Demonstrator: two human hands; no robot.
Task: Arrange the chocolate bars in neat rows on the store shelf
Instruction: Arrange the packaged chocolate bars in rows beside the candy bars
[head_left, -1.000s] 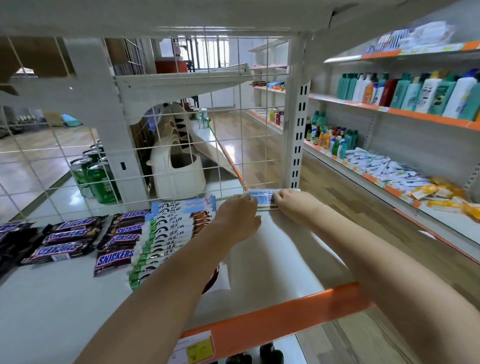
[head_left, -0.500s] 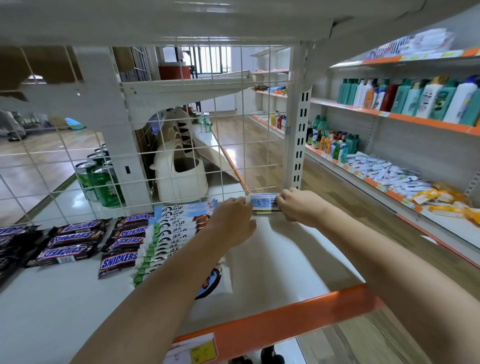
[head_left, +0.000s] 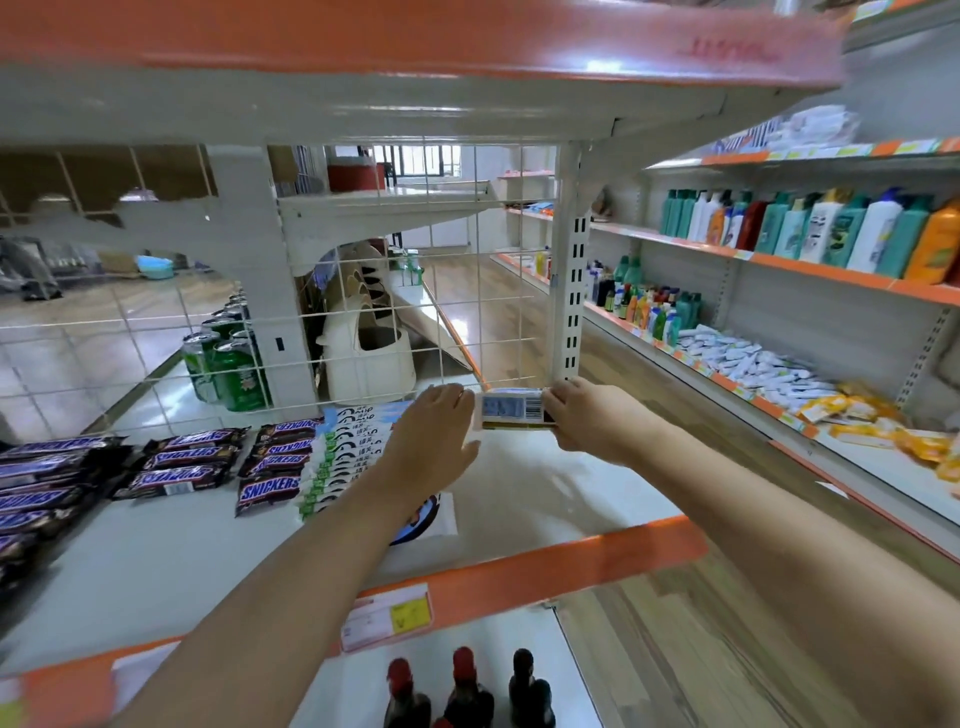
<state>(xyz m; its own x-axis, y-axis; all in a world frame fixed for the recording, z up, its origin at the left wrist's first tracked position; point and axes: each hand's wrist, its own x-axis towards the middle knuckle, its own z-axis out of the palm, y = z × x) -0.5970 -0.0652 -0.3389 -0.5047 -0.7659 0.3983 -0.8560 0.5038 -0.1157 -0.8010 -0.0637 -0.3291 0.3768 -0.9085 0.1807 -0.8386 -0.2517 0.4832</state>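
Observation:
A small stack of blue-and-white chocolate bars (head_left: 511, 409) is held at the back right of the white shelf (head_left: 545, 493), just in front of the wire mesh. My right hand (head_left: 587, 415) grips its right end, fingers curled round it. My left hand (head_left: 431, 441) lies with straight fingers beside the stack's left end; contact cannot be told. Left of that hand runs a row of the same blue-and-white bars (head_left: 345, 452). Rows of Snickers bars (head_left: 270, 467) and more Snickers (head_left: 176, 470) lie further left.
The wire mesh back (head_left: 467, 322) and a white upright post (head_left: 569, 291) close off the shelf's rear. Green cans (head_left: 228, 364) stand behind the mesh. The orange shelf lip (head_left: 545, 564) carries a price label (head_left: 387, 616). Dark bottles (head_left: 457, 691) stand below. A flat wrapper (head_left: 431, 519) lies under my left forearm.
The view has pulled back and tilted up. My left hand has let go of the stack's left end and straightened its fingers. The stack now shows its barcode face, still in my right hand.

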